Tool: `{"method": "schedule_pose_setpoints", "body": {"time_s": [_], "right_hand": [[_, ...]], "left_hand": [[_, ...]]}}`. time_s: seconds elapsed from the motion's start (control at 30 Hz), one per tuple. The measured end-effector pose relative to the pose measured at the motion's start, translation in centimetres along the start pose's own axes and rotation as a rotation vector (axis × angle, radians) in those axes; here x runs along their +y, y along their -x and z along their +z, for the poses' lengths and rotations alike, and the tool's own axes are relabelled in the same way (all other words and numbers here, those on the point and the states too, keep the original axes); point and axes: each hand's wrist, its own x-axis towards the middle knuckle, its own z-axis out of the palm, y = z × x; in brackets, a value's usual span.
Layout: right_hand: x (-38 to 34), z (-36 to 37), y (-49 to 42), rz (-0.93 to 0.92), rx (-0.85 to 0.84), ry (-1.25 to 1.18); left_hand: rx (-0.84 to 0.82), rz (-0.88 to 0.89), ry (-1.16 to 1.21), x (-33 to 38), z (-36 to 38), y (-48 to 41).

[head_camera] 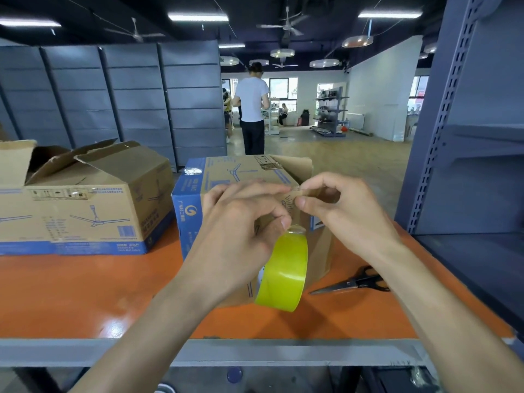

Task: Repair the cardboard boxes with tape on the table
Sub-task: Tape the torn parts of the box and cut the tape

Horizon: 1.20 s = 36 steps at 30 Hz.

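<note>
A small cardboard box (226, 174) with blue edges stands at the middle of the orange table (85, 293). My left hand (238, 225) grips a roll of yellow-green tape (285, 272) in front of the box, thumb at the roll's top. My right hand (340, 211) pinches the free end of the tape at the box's upper right corner, next to my left fingertips. A second, larger cardboard box (85, 199) lies at the left with its flaps open.
Black scissors (354, 283) lie on the table right of the small box. Grey shelving (467, 137) stands close on the right. Grey panels (113, 95) line the back left. A person in a white shirt (252, 109) stands in the aisle beyond.
</note>
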Motion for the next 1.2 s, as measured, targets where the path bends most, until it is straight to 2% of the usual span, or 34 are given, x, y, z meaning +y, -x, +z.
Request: {"method": "schedule_pose_setpoints", "body": {"time_s": [0.37, 0.6, 1.0, 1.2], "right_hand": [[0.1, 0.1, -0.4, 0.024, 0.024, 0.016], [-0.7, 0.1, 0.1, -0.026, 0.088, 0.142], [-0.7, 0.6, 0.4, -0.139, 0.108, 0.105], [-0.6, 0.8, 0.6, -0.119, 0.130, 0.114]], "left_hand": [[0.012, -0.007, 0.007, 0.1, 0.0, 0.2], [0.016, 0.020, -0.023, 0.0, 0.3, 0.0], [-0.008, 0.046, -0.043, -0.2, 0.4, 0.2], [-0.023, 0.060, -0.061, -0.2, 0.4, 0.4]]}}
